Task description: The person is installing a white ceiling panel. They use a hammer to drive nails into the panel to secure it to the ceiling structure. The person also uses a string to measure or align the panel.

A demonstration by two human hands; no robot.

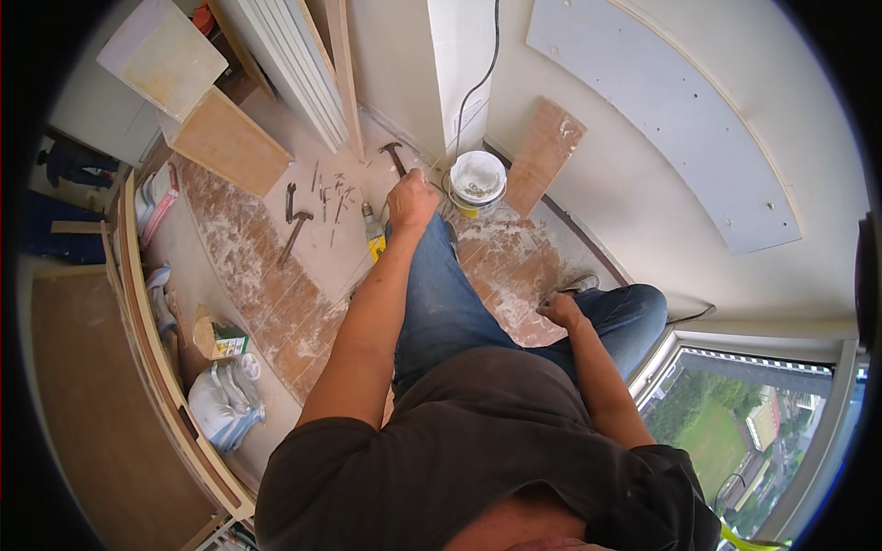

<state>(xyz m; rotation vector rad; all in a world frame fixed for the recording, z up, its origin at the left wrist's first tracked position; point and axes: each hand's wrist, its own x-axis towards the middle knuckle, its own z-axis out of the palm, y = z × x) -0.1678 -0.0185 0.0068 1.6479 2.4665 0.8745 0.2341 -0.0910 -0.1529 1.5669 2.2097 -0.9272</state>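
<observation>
My left hand (pixel 413 198) is closed round the handle of a claw hammer (pixel 398 162), above my left knee, with the hammer's head pointing away from me. Low beside my right shoe (pixel 581 285), my right hand (pixel 559 310) has its fingers curled in; what they hold, if anything, is too small to tell. Left of my knee lies a yellow power tool (pixel 376 244), partly hidden by my arm. A second hammer (pixel 294 237) and a dark hand tool (pixel 290 201) rest on the floor near several thin metal pieces (pixel 335 197).
A white bucket (pixel 479 178) with a cable behind it stands ahead, next to a leaning wooden board (pixel 546 156). Boxy wooden panels (pixel 230 142) are at far left, white bags (pixel 220 404) at near left. A window (pixel 726 422) is at right. Another person (pixel 78 170) is beyond.
</observation>
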